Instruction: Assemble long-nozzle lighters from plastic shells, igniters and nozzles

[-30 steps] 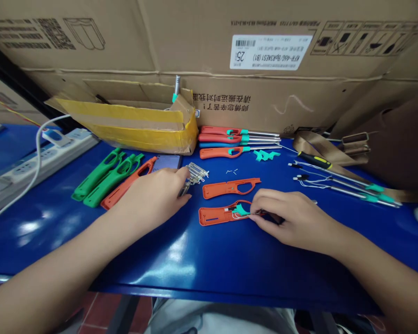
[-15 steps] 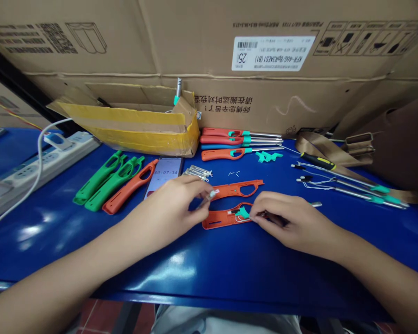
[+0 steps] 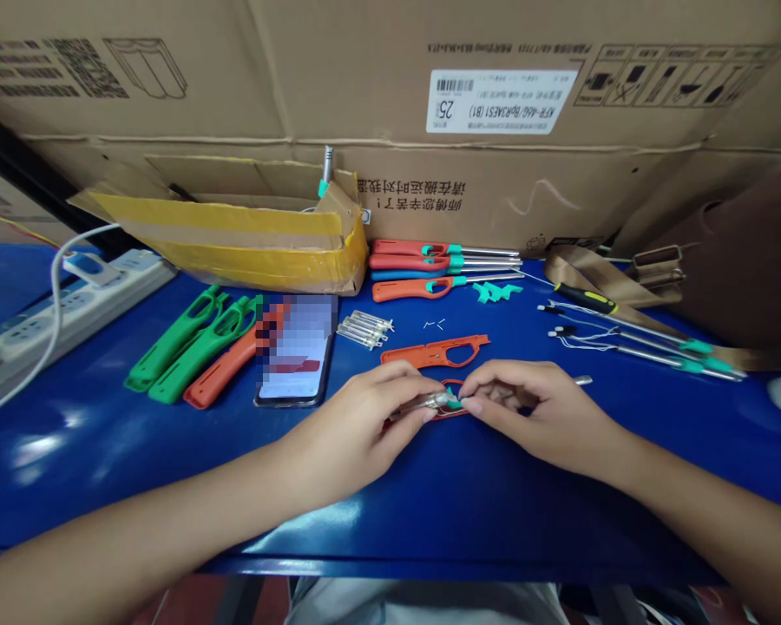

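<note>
My left hand (image 3: 364, 417) pinches a clear fuel cartridge (image 3: 431, 400) with a metal end, held over the lower orange lighter shell half (image 3: 454, 415). At that end, the thumb and fingertips of my right hand (image 3: 547, 408) are closed beside a green trigger piece (image 3: 454, 399); what they grip is hidden. A thin wire shows below the trigger piece. The tip of a metal tube (image 3: 584, 379) sticks out beyond my right hand. Just behind both hands lies the other orange shell half (image 3: 416, 355), inner side up.
Several spare cartridges (image 3: 364, 329) lie beside a phone (image 3: 299, 347). Green handles (image 3: 169, 356) are at left, near a power strip (image 3: 130, 273). Lighters (image 3: 410, 288) and green pieces (image 3: 495, 293) lie behind. A screwdriver (image 3: 586, 299) and wired metal tubes (image 3: 651, 354) lie right. A taped box (image 3: 247, 252) stands behind.
My left hand has moved right with the cartridge, from beside the shell halves to over the lower one, meeting my right fingertips. The phone and spare cartridges are now uncovered.
</note>
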The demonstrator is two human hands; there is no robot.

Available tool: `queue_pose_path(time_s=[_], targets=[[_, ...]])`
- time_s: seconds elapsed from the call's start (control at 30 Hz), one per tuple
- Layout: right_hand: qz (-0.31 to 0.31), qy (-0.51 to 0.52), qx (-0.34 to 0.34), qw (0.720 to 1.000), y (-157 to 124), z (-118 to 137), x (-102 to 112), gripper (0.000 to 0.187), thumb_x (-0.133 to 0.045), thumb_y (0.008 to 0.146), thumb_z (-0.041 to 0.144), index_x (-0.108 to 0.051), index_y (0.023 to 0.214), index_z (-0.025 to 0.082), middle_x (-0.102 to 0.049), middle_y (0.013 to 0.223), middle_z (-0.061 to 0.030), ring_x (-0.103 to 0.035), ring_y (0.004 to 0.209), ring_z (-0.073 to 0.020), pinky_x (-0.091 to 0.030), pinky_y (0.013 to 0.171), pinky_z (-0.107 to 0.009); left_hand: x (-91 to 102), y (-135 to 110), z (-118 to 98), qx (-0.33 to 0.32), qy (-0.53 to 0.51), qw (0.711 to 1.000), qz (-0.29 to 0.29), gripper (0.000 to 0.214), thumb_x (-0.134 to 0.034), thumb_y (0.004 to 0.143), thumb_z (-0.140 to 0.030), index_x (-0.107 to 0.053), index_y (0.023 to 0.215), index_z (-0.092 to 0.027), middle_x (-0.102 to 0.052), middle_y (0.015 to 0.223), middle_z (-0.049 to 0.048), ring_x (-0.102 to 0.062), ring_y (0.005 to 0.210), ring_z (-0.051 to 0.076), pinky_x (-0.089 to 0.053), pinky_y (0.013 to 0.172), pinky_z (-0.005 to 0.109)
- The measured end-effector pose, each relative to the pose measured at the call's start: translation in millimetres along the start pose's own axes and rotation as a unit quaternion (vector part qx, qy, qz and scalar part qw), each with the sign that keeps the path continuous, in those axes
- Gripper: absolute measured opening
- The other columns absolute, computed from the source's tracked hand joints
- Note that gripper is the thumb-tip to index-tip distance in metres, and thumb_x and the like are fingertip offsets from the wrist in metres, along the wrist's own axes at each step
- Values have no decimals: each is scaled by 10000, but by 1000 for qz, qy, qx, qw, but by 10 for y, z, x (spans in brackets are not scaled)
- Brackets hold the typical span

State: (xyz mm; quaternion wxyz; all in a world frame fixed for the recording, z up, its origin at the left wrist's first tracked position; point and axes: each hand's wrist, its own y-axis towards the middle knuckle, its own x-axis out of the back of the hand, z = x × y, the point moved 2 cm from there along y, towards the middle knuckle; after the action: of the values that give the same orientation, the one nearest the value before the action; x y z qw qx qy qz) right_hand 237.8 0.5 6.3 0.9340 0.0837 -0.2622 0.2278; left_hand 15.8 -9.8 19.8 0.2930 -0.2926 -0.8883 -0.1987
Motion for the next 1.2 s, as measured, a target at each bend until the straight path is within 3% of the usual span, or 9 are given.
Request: queue_pose_path(time_s=[0.23,0.37,0.5,0.63,0.73,0.9,1.07,1.2], targets=[[6,-27,31,999,5,-14,-6,115,-674,919,295,-736,894,202,-650,700,13,-528,560,-87,-434,503,-199,-89,-15,47,-11,-56,998,-21,295,-587,994,-160,-695,1259,-231,-680,1031,47,-666,907,152,-553,810,278],[17,53,-21,998,3,-26,-5,129,-685,904,312,-680,957,195,-572,671,38,-511,524,-79,-442,449,-186,-101,6,61,30,-101,994,-38,261,-610,986,-186,-733,1213,-221,-716,1032,50,-677,918,155,-557,798,267],[29,163,-78,983,3,-34,13,185,-687,905,332,-595,1005,206,-612,658,37,-623,561,-121,-558,477,-221,-98,41,74,74,-157,984,-45,240,-576,1007,-204,-761,1158,-218,-750,1005,36,-687,883,139,-558,761,238],[8,149,-93,984,11,-42,47,232,-642,940,402,-683,959,175,-686,638,-5,-625,493,-117,-551,482,-239,-109,64,118,104,-205,972,-45,218,-619,980,-208,-768,1140,-208,-787,1042,35,-705,860,138,-571,750,234],[-14,47,-27,998,1,-22,81,258,-596,973,368,-759,936,172,-701,674,-15,-580,473,-102,-469,443,-238,-114,70,138,127,-235,963,-42,197,-627,975,-208,-778,1100,-193,-805,998,29,-709,803,124,-578,740,223],[-18,-111,137,984,-46,48,96,217,-529,1011,174,-742,971,187,-734,834,-23,-658,732,-117,-497,674,-240,-91,85,104,116,-226,966,-45,199,-619,976,-192,-796,1064,-212,-802,955,4,-689,755,99,-569,732,193],[9,-123,174,977,-65,32,81,173,-546,1006,142,-711,990,193,-727,862,-10,-644,738,-105,-483,692,-219,-86,104,87,123,-213,969,-34,207,-605,997,-221,-795,1077,-206,-798,1008,4,-704,864,109,-556,843,197],[27,-129,184,974,-61,9,66,171,-532,1019,148,-699,1029,184,-742,920,-22,-661,801,-115,-490,745,-224,-92,98,94,113,-209,971,-22,206,-604,1000,-215,-793,1080,-222,-792,1003,-11,-700,887,107,-538,841,183]])
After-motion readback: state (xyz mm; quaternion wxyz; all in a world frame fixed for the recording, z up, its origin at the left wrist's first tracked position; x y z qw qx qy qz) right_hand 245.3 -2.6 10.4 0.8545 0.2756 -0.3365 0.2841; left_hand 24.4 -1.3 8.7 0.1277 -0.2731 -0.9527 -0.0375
